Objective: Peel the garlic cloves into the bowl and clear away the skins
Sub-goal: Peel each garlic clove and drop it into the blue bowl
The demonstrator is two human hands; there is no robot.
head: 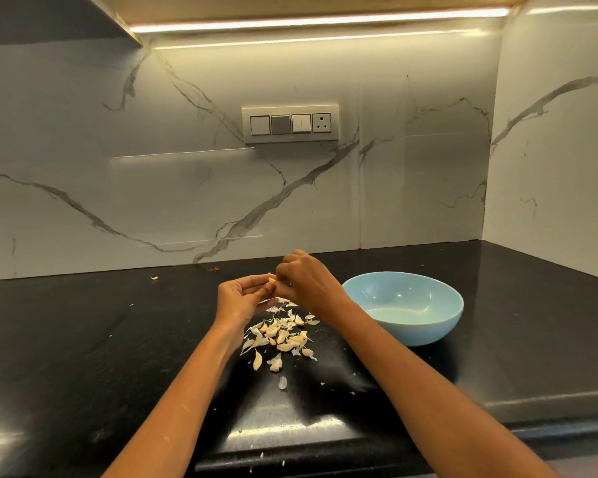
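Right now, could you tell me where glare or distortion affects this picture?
Head view: the under-cabinet light strip casts bright streaks on the glossy backsplash and glare patches on the black countertop; the wide-angle lens bows the edges; the bowl shows small highlights.

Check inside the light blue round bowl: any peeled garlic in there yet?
The light blue round bowl shows only bare glossy interior with light reflections; no cloves visible. Its near inner wall is hidden behind the rim, so that strip cannot be checked.

I see a home kitchen: black stone worktop (83, 339), marble backsplash (152, 188), switch panel (290, 124), under-cabinet light strip (318, 20).
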